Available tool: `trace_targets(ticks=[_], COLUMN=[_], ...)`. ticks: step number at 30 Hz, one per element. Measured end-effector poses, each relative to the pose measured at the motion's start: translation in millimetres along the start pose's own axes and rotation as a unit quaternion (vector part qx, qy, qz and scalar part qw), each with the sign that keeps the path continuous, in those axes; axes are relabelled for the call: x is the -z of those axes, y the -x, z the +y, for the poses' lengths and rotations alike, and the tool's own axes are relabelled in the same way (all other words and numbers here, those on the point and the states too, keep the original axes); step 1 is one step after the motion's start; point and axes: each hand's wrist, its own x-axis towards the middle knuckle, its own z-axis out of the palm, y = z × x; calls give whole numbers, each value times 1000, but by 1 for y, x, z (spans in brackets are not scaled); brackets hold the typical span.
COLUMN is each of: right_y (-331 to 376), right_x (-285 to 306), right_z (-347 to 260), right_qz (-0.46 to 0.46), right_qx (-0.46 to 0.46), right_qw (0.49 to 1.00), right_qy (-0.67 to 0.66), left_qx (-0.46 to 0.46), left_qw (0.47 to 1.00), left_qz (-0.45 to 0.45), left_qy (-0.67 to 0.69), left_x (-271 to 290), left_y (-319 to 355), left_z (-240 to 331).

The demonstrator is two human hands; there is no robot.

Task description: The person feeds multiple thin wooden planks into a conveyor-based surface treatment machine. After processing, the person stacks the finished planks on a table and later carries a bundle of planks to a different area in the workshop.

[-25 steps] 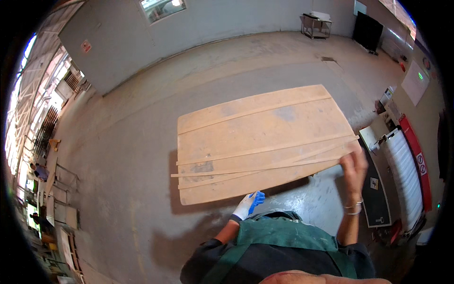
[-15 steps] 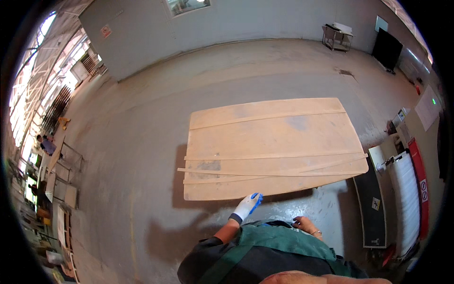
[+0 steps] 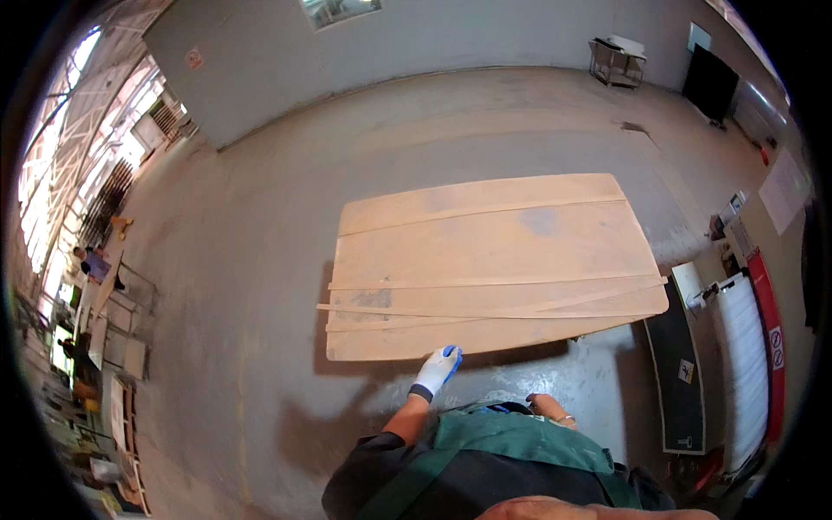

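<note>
Plainly, a broad tan board with rounded corners (image 3: pixel 494 247) stands raised above the grey concrete floor (image 3: pixel 243 286), right in front of the person. Several thin, flat tan strips (image 3: pixel 433 313) lie lengthwise across it, some crossing at a slant, and one pokes out past the board's left edge. The left hand, in a white glove with blue on it (image 3: pixel 437 371), is at the board's near edge with its fingers curled; whether it grips or touches that edge, I cannot tell. The bare right hand (image 3: pixel 546 406) is on the near side of the board, apart from it, against the green cloth apron (image 3: pixel 520 442); its hold is partly hidden, so I cannot tell it. Right of the board are a black flat panel (image 3: pixel 674 381) and a white ribbed upright thing (image 3: pixel 744 373); well beyond the board stands a metal trolley (image 3: pixel 617 68).
</note>
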Motion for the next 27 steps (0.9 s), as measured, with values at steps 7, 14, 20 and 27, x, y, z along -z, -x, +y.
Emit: trace_targets(ticks=[7,14,20,27], right_y=[34,65,78,96], right_x=[10,13,14,20], right_z=[40,82,104,125], right_qz=[20,44,31,16], right_qx=[-22,-28,-56,-71], right_qw=[999,998,997,996], right_qy=[-21,-30,-41,-54], left_qx=[-20,-2,12,4], left_qw=[980,986,975,954], left_qz=[58,98,111,148], left_qy=[-189,-138,-192,-260], left_x=[-5,-21,-22,-33], left_y=[-19,-12,-15,-2], left_z=[-11,7,3,22])
